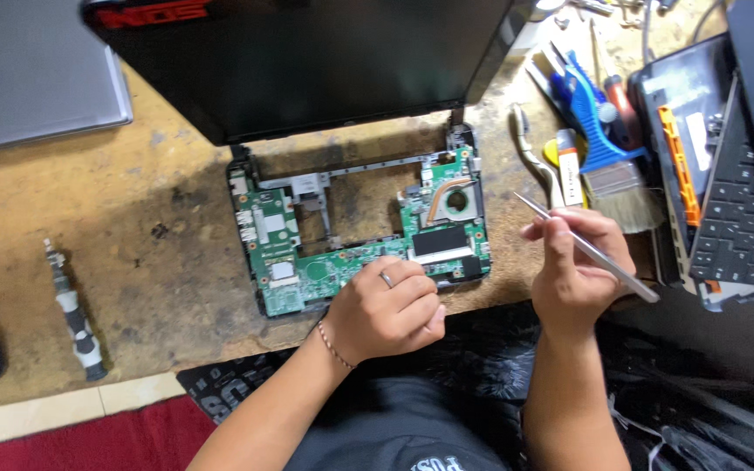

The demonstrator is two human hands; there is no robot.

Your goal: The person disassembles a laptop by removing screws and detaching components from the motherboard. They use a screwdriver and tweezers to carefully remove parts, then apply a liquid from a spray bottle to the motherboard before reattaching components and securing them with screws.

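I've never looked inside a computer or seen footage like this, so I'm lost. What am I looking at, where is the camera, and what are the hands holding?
The camera sits on a person's head and looks down at their own two bare hands over a worn wooden workbench. In the middle lies an opened small laptop, its green circuit board exposed. The left hand rests curled on the board's near edge; whether it holds anything is hidden. The right hand holds thin metal tweezers off to the board's right. A screwdriver lies on the left; a blue brush and a keyboard lie on the right.
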